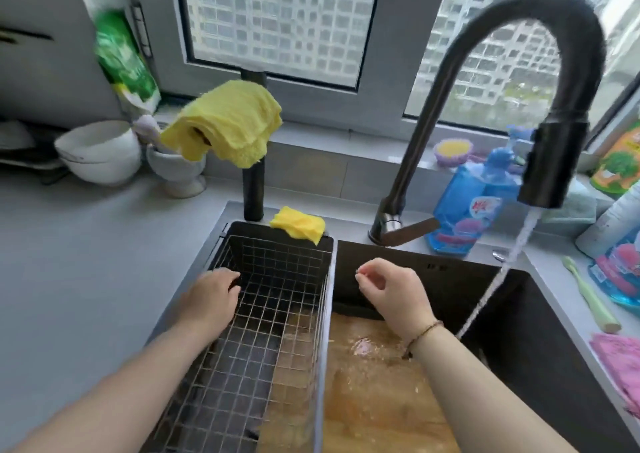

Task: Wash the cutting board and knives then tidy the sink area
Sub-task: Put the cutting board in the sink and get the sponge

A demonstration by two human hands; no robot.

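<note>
A wet wooden cutting board (374, 400) lies in the dark sink (519, 366), its left part under a wire basket (277, 269) that spans the sink's left side. My left hand (211, 300) grips the basket's left rim, fingers curled over the wire. Above the board's far end my right hand (391, 293) hovers with loosely curled fingers and holds nothing that I can see. Water (495, 290) streams from the black faucet head (554, 161) into the right of the sink, clear of the board. No knife is in view.
A yellow cloth (299, 225) lies on the sink's back rim, and a yellow towel (228, 120) is draped on a black post. Blue detergent bottles (464, 210), a green brush (588, 300) and a pink cloth (620, 366) sit on the right. White bowls (100, 151) stand at the left.
</note>
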